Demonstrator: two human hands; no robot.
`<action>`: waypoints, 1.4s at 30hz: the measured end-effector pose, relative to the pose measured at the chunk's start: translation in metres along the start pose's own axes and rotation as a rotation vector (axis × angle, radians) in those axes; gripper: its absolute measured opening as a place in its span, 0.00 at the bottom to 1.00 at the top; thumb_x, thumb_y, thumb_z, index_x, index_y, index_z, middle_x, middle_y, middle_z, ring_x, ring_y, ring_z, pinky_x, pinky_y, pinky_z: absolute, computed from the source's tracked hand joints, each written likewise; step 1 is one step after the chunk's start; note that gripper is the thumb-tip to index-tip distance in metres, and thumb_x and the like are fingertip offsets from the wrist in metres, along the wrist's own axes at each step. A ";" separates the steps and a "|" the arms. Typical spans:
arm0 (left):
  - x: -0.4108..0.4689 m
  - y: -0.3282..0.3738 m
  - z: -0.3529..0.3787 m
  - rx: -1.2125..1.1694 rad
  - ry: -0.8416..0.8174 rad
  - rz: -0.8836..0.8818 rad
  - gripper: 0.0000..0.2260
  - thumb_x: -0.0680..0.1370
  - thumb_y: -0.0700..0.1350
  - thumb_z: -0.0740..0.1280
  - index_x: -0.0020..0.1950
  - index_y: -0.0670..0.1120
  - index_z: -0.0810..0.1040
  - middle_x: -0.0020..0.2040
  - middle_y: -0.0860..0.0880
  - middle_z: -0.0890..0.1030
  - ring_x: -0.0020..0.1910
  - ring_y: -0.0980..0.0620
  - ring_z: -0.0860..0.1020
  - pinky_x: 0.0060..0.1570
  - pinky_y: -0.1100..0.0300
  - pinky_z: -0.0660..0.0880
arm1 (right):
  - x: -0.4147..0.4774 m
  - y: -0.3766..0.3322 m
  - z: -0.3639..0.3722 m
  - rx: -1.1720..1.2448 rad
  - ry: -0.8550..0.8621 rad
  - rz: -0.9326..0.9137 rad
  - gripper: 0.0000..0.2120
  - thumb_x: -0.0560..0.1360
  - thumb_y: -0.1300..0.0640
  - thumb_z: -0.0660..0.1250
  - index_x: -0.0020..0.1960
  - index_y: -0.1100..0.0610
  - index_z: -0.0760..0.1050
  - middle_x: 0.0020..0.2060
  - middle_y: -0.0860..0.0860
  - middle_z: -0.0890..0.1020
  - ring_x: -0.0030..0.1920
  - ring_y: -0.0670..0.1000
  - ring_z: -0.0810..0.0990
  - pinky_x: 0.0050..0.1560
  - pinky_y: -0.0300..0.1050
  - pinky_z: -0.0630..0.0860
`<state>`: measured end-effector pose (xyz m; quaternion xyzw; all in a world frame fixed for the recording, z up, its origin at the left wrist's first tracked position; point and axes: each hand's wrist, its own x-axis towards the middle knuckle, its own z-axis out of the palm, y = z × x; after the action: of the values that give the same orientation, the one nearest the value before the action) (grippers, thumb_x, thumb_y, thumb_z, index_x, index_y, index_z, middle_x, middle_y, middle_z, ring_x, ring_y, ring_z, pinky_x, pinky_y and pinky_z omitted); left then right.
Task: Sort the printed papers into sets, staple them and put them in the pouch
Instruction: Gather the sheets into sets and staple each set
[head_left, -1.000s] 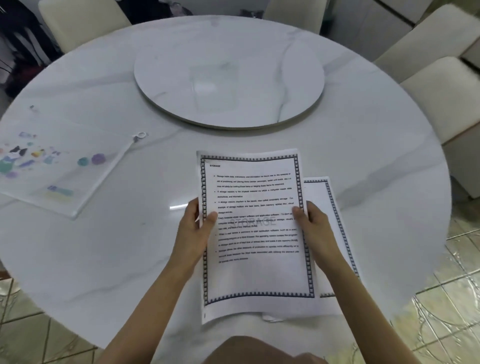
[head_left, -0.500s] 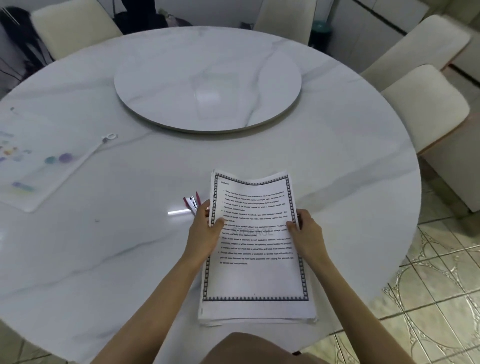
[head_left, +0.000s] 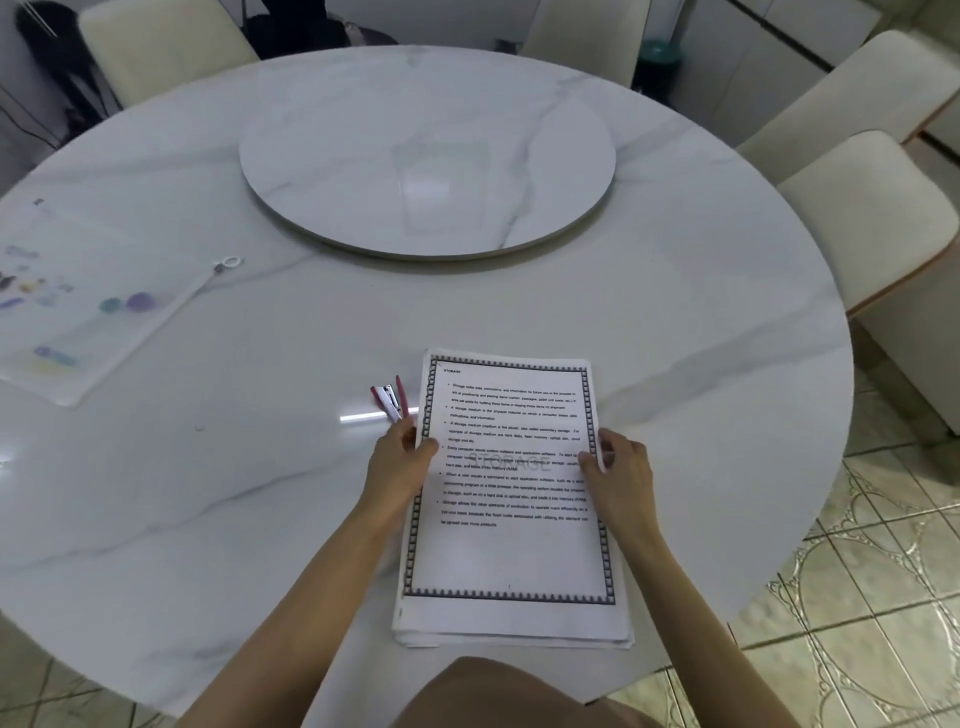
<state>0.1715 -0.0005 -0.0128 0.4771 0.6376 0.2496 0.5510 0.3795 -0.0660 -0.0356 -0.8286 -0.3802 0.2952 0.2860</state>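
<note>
A stack of printed papers (head_left: 511, 551) with a black patterned border lies on the near part of the round marble table (head_left: 218, 509). The top sheet is headed "STORAGE". My left hand (head_left: 397, 460) grips the stack's left edge, thumb on top. My right hand (head_left: 618, 462) grips the right edge in the same way. A small red and white stapler (head_left: 388, 402) lies on the table just beyond my left hand, beside the stack. The translucent zip pouch (head_left: 88, 306) with coloured prints lies flat at the far left.
A round marble turntable (head_left: 426, 156) sits in the table's middle. Cream chairs (head_left: 872, 218) stand around the far and right sides. Tiled floor (head_left: 857, 597) shows at the lower right, past the table's edge.
The sheets were offset, with one page sticking out to the right; now they are squared into one stack between both hands. The stapler has come into view at the stack's left.
</note>
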 end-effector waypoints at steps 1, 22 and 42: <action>0.002 0.000 -0.002 -0.012 0.008 -0.018 0.13 0.78 0.38 0.60 0.61 0.47 0.74 0.59 0.47 0.79 0.57 0.48 0.76 0.62 0.52 0.71 | 0.000 0.000 0.001 0.019 -0.004 0.017 0.18 0.76 0.59 0.62 0.65 0.59 0.70 0.58 0.57 0.71 0.58 0.57 0.72 0.60 0.45 0.67; -0.031 0.018 0.001 0.016 0.070 0.392 0.13 0.82 0.43 0.54 0.66 0.43 0.65 0.50 0.56 0.75 0.40 0.65 0.74 0.38 0.77 0.70 | -0.021 -0.028 -0.002 0.432 0.100 -0.084 0.08 0.80 0.55 0.56 0.58 0.53 0.68 0.53 0.50 0.76 0.51 0.50 0.77 0.56 0.51 0.76; -0.046 -0.004 -0.009 -0.222 -0.022 0.483 0.14 0.78 0.47 0.61 0.62 0.47 0.74 0.56 0.57 0.80 0.54 0.65 0.78 0.55 0.70 0.73 | -0.058 -0.034 0.002 0.631 0.233 -0.342 0.13 0.77 0.45 0.57 0.59 0.47 0.70 0.51 0.39 0.80 0.53 0.35 0.76 0.53 0.33 0.74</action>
<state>0.1585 -0.0409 0.0079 0.5548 0.4680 0.4372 0.5311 0.3315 -0.0934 0.0028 -0.6523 -0.3681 0.2496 0.6138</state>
